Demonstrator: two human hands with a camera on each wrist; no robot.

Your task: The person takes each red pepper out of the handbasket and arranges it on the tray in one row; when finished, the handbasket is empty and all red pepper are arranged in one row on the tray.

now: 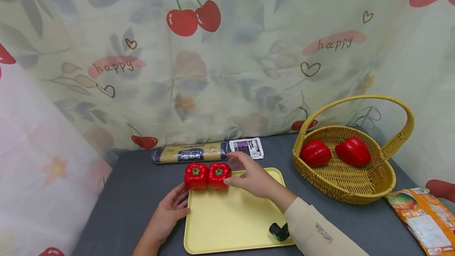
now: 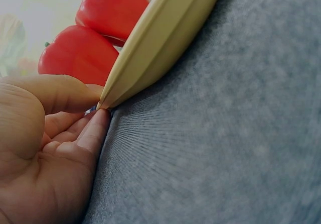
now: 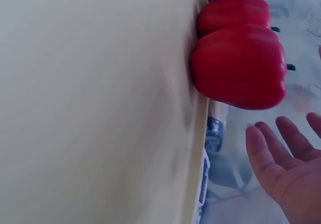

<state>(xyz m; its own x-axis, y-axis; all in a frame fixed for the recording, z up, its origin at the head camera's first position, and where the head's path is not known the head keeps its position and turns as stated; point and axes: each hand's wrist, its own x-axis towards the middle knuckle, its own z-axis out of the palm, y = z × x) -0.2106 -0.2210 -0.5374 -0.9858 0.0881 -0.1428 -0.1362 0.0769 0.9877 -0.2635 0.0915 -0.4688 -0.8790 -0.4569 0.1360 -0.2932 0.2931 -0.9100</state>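
Note:
Two red bell peppers stand upright side by side at the far left corner of a pale yellow tray point(image 1: 231, 224), the left pepper point(image 1: 196, 181) touching the right pepper point(image 1: 217, 182). My left hand point(image 1: 165, 212) is at the tray's left edge. In the left wrist view, its thumb point(image 2: 65, 92) and fingertips pinch the tray rim point(image 2: 145, 58) from above and below. Spread fingers show on my right hand point(image 3: 296, 169), which hovers just beside the right pepper point(image 3: 241, 66) with a gap between them and holds nothing.
Behind the tray lie a spaghetti pack point(image 1: 192, 153) and a small white-and-purple package point(image 1: 249, 147). A wicker basket point(image 1: 341, 196) with two red peppers stands at right, near an orange packet point(image 1: 423, 220). A small black object point(image 1: 279, 232) shows by my right sleeve.

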